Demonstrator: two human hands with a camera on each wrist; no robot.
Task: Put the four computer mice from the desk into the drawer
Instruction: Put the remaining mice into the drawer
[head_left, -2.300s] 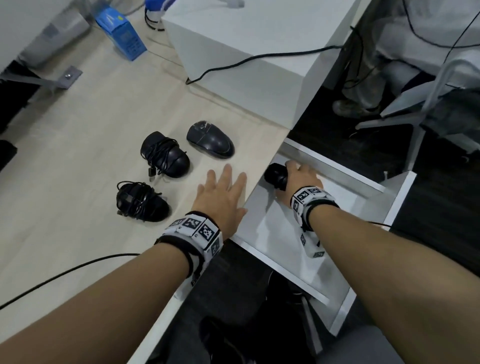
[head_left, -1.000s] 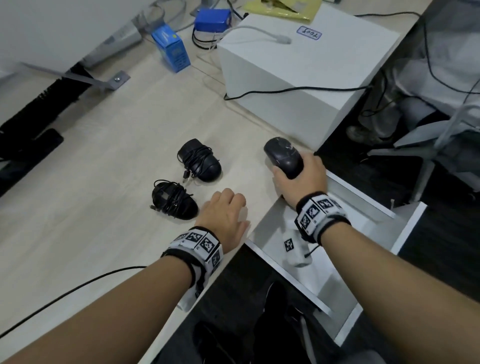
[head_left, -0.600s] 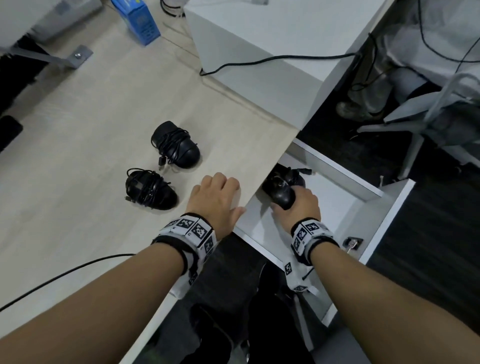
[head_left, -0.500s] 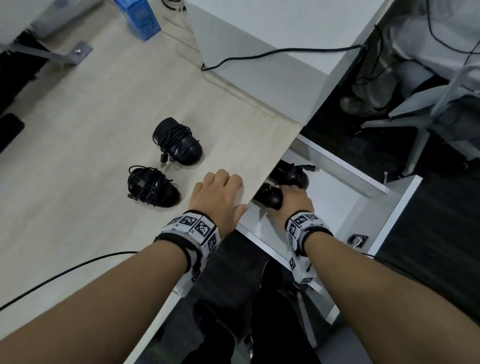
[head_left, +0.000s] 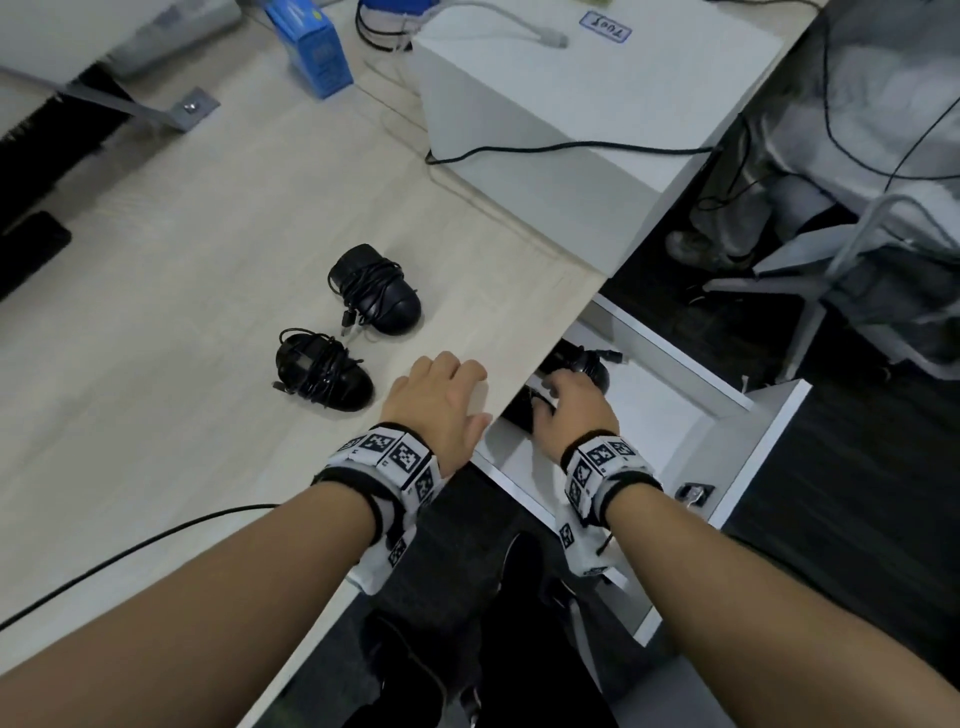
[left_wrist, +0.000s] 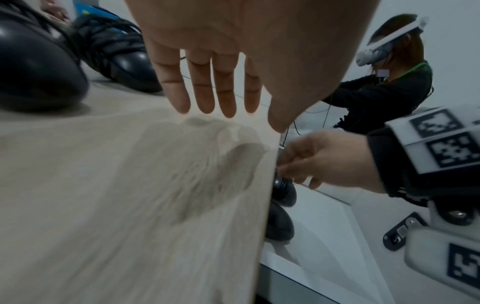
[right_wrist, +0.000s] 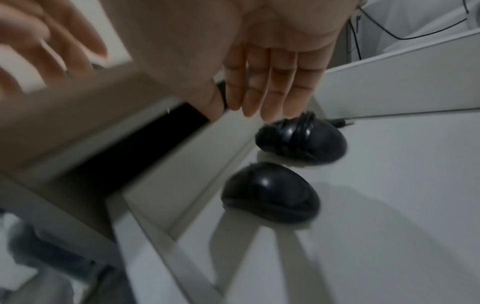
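The right hand (head_left: 574, 410) hangs over the open drawer (head_left: 769, 431), fingers straight and holding nothing. Two mice sit just beneath it: a plain mouse (right_wrist: 270, 192) and a cord-wrapped mouse (right_wrist: 302, 142). The left hand (head_left: 439, 410) lies flat and relaxed on the table (head_left: 156, 312); beyond its fingers sit the near wrapped mouse (head_left: 322, 376) and the far wrapped mouse (head_left: 376, 296).

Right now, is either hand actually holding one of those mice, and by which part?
No. The right hand hovers open above the two mice in the drawer, fingers straight. The left hand rests flat on the desk, holding nothing.
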